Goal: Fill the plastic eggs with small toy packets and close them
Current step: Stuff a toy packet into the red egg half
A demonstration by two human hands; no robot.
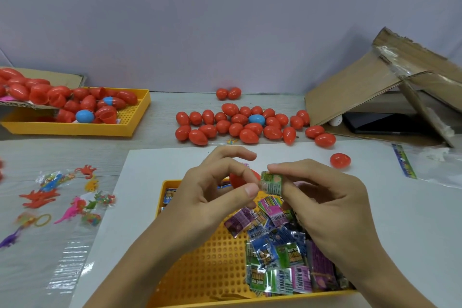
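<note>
Head view: both hands pinch a rolled green packet above a yellow tray on the pale table.

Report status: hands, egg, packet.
Right hand pinches rolled green packet. Left hand holds open red egg, thumb on packet. Packet not yet in. Nothing blocking.
</note>
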